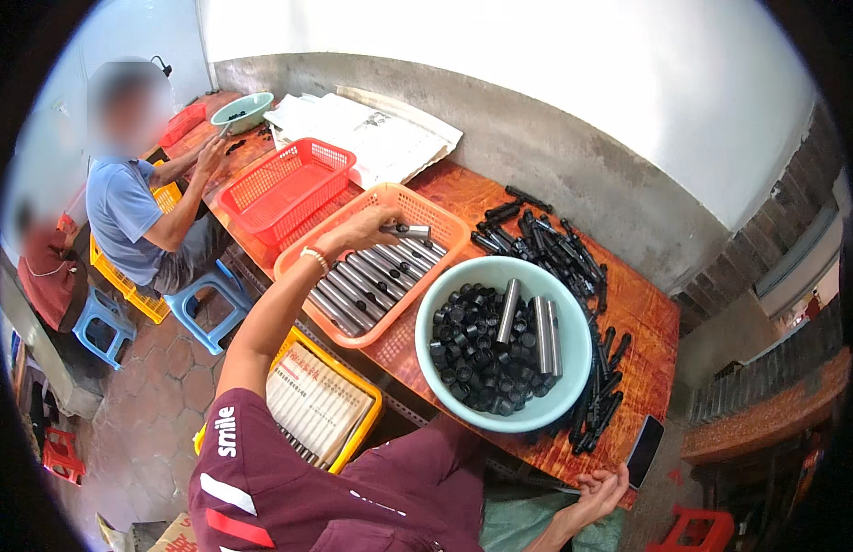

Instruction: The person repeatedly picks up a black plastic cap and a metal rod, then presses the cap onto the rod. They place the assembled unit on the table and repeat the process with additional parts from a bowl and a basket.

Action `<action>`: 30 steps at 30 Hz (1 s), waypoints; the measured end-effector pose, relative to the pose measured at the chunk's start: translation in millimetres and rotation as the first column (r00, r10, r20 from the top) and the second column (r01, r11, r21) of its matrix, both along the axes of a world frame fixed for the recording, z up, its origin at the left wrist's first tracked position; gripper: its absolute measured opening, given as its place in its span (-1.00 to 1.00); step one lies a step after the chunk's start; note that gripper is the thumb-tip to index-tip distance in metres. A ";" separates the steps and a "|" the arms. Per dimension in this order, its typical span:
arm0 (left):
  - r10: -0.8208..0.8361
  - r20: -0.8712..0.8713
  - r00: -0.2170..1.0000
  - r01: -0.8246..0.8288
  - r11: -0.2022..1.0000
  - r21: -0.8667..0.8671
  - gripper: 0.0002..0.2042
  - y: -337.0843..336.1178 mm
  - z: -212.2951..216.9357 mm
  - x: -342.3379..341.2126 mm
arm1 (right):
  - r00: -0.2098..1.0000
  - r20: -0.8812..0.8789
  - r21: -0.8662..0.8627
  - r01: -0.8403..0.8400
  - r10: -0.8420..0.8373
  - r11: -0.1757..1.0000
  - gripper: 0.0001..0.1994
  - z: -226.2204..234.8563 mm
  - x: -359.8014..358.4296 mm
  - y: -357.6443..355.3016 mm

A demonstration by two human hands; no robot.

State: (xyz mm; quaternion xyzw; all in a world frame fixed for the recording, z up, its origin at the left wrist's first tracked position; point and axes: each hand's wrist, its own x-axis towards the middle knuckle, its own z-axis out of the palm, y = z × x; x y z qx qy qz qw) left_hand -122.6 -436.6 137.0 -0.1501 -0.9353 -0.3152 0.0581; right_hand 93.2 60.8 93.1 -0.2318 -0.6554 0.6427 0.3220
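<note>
1. Nearest, the right hand (599,492) rests at the table's (463,198) near edge, fingers loosely curled and holding nothing, just beside a dark phone (645,450) that lies at the near right corner.
2. Low on the left, beneath the table's near edge, a yellow crate (367,432) holds flat packs of pale rods.
3. On the table, near its front edge, a pale green bowl (574,368) holds many small black caps (472,359) with a few steel tubes (541,331) lying on top.
4. Black rods (603,405) lie beside the bowl toward the right edge, and a larger heap of them (546,244) lies behind it by the wall.
5. Left of the bowl, an orange basket (390,195) holds steel tubes laid in a row.
6. The left hand (367,227) reaches over that basket's far side, fingers closed on one tube (406,231) held just above the row.
7. Beyond it, a red basket (288,184) sits by a stack of papers (371,138).
8. At the far end, another person's hand (208,156) works near a second green bowl (242,112); that person sits on a blue stool (206,304).
</note>
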 end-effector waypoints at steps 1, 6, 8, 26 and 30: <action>-0.039 0.007 0.999 0.040 0.996 -0.083 -0.69 -8.9 -14.3 -14.2 | 1.000 0.006 -0.007 0.001 -0.001 1.000 -0.65 -0.8 1.6 1.3; -0.120 0.064 0.991 0.133 0.952 -0.277 -0.69 -0.9 -49.7 -29.3 | 0.999 0.037 0.021 -0.005 0.004 1.000 -0.68 3.5 9.9 5.6; -0.149 0.006 0.989 0.144 0.944 -0.295 -0.74 -0.4 -63.9 -29.3 | 0.998 0.051 0.019 -0.023 0.022 1.000 -0.71 -0.2 9.5 8.8; 0.233 0.048 0.971 -0.237 0.964 0.120 -0.64 -35.9 -58.5 -21.0 | 0.988 0.011 0.095 -0.153 0.153 0.984 -0.77 -2.7 13.8 6.9; 0.409 0.053 0.911 -0.409 0.912 -0.012 -0.66 -74.4 -80.0 -17.1 | 0.985 0.017 0.056 -0.173 0.173 0.983 -0.78 -12.7 13.4 9.6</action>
